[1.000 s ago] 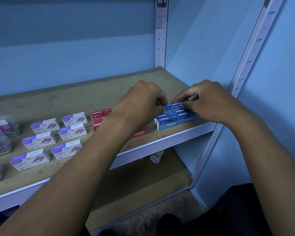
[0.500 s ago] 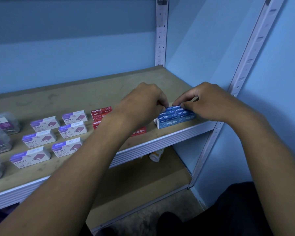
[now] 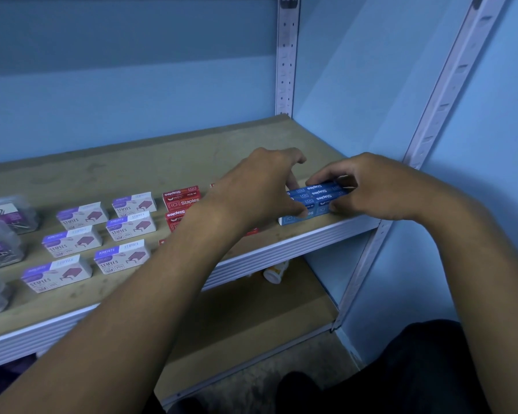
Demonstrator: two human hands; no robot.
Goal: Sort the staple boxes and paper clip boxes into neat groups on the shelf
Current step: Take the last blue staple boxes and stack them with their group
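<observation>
— At the right end of the shelf (image 3: 168, 162), near the front edge, I've got both hands on the blue staple boxes (image 3: 317, 196). I'd call this the squaring-up step for that group.

— How are the fingers set?

— My left hand (image 3: 260, 186) is loosely spread, thumb on the near-left corner. My right hand (image 3: 374, 186) has its fingers curled, pinching the block's right end.

— Which way does the block run?

— Its long axis lies across the shelf, left to right, tilted slightly away on the right. Labels face up and read upside down to me.

— Next?

— Probably a gentle squeeze inward, then release. The red staple boxes (image 3: 181, 201) sit just left, so don't nudge them.
</observation>
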